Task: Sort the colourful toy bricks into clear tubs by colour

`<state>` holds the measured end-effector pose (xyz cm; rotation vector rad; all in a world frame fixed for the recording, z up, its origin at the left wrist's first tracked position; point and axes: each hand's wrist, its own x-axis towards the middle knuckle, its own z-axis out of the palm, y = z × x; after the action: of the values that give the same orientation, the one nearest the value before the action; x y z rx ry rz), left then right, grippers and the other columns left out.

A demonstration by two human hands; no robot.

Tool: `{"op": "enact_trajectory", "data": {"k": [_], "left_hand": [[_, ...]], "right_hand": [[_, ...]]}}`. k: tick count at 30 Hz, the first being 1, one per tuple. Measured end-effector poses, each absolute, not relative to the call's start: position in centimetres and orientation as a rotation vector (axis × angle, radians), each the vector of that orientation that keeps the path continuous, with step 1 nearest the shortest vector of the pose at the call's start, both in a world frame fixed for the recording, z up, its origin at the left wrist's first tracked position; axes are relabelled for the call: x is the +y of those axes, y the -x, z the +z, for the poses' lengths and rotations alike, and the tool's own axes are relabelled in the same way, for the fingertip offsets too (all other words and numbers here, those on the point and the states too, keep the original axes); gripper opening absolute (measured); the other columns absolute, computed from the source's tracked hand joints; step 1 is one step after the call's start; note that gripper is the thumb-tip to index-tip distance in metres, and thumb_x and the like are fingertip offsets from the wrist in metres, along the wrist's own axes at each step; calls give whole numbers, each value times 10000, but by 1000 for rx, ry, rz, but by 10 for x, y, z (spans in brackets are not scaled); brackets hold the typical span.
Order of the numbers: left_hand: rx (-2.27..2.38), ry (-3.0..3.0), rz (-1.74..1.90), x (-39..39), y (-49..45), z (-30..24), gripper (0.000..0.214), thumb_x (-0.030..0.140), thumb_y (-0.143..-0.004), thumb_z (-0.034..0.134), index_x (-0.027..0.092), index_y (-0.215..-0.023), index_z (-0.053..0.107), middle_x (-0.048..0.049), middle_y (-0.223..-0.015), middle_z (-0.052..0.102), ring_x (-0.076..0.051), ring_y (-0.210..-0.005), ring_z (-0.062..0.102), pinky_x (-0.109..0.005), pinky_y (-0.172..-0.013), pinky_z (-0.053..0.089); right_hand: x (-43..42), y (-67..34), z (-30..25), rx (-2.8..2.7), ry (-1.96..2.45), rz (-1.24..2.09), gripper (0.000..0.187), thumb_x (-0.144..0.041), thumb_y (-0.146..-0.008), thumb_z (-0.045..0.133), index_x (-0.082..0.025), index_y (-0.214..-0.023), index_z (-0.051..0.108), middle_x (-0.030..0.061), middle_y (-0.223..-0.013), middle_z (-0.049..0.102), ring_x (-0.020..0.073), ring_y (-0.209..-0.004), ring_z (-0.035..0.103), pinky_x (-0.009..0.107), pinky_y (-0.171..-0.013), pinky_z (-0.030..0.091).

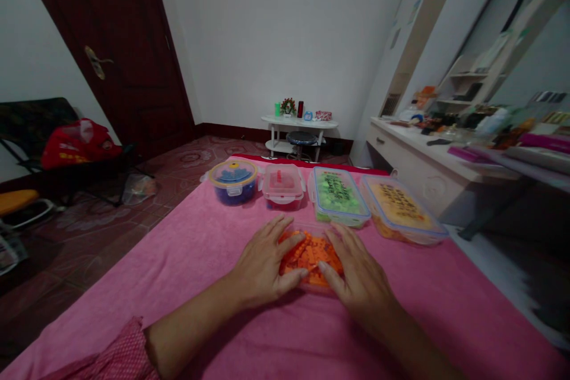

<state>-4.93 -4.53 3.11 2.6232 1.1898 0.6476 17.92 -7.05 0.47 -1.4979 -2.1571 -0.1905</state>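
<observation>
An open clear container of orange bricks (pixel 310 254) sits on the pink cloth in front of me. My left hand (pixel 265 260) rests against its left side, fingers stretched over the rim. On its right side lies my right hand (pixel 356 273), fingers also spread along the edge. Neither hand grips anything that I can see.
Behind stand a round blue-brick tub (pixel 234 180), a red box (pixel 282 186), a green box (pixel 339 195) and a yellow box (pixel 403 209), all lidded. The pink table (pixel 187 261) drops off at left and right. A desk (pixel 414 160) stands to the right.
</observation>
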Motion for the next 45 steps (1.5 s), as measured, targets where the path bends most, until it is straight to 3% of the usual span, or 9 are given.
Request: {"op": "enact_trajectory", "data": {"k": [5, 8, 10, 14, 19, 25, 32, 41, 45], "left_hand": [[989, -2273, 803, -30, 61, 40, 566, 606, -863, 368, 286, -1306, 518, -63, -1502, 306, -293, -1388, 234, -528, -1122, 184], [955, -1760, 1218, -8, 80, 39, 620, 596, -897, 234, 204, -1136, 650, -99, -1355, 513, -270, -1282, 423, -465, -1077, 306], [1019, -1373, 1460, 9, 98, 28, 615, 622, -861, 314, 147, -986, 684, -128, -1116, 661, -267, -1094, 574, -439, -961, 427], [1259, -1083, 1576, 29, 129, -11, 468, 552, -713, 618, 114, -870, 670, -67, -784, 673, -160, -703, 614, -262, -646, 479], [1289, -1162, 1435, 34, 132, -32, 464, 532, -690, 652, 100, -856, 673, -23, -647, 619, -112, -555, 536, -208, -528, 384], [1325, -1345, 1340, 29, 124, -25, 407, 492, -748, 610, 98, -816, 683, -64, -712, 679, -129, -603, 549, -220, -577, 394], [1369, -1445, 1300, 26, 123, -28, 379, 475, -762, 582, 114, -810, 685, -63, -733, 687, -149, -635, 562, -224, -566, 398], [945, -1371, 1198, -20, 95, 39, 685, 675, -819, 350, 110, -1055, 656, -63, -724, 621, -115, -578, 537, -211, -520, 397], [779, -1402, 904, -51, 84, 77, 630, 561, -724, 627, 166, -1212, 570, -52, -750, 651, -112, -525, 568, -219, -497, 440]], "right_hand": [[-71, -186, 38, -2032, 1472, 221, 525, -492, -875, 436, -184, -1289, 534, 114, -1387, 478, 282, -1297, 407, 513, -1068, 335], [-67, -209, 66, -1699, 1434, 433, 471, -499, -891, 388, -198, -1168, 622, 104, -1279, 582, 255, -1227, 491, 478, -1056, 358], [-60, -232, 75, -1446, 1463, 456, 415, -497, -867, 436, -195, -1013, 681, 105, -1122, 668, 245, -1099, 581, 441, -1009, 413], [-44, -270, 60, -1064, 1450, 671, 352, -493, -775, 578, -173, -893, 666, 70, -806, 693, 180, -725, 652, 313, -701, 545], [-47, -242, 36, -1372, 1512, 1056, 415, -537, -754, 594, -147, -888, 639, -5, -575, 608, 88, -391, 477, 188, -355, 348], [-60, -200, 29, -1559, 1453, 1008, 419, -482, -785, 569, -121, -987, 640, 59, -751, 700, 181, -655, 649, 267, -564, 500], [-68, -199, 47, -1754, 1866, 106, 375, -432, -847, 419, -187, -987, 666, 101, -726, 696, 264, -695, 656, 343, -613, 469], [-89, -194, 83, -1471, 1468, 619, 402, -515, -791, 543, -189, -1013, 624, -42, -450, 456, 129, -386, 444, 226, -368, 360], [-99, -176, 69, -1481, 1437, 738, 414, -510, -788, 558, -210, -1066, 623, -37, -468, 484, 130, -401, 466, 222, -376, 384]]}}
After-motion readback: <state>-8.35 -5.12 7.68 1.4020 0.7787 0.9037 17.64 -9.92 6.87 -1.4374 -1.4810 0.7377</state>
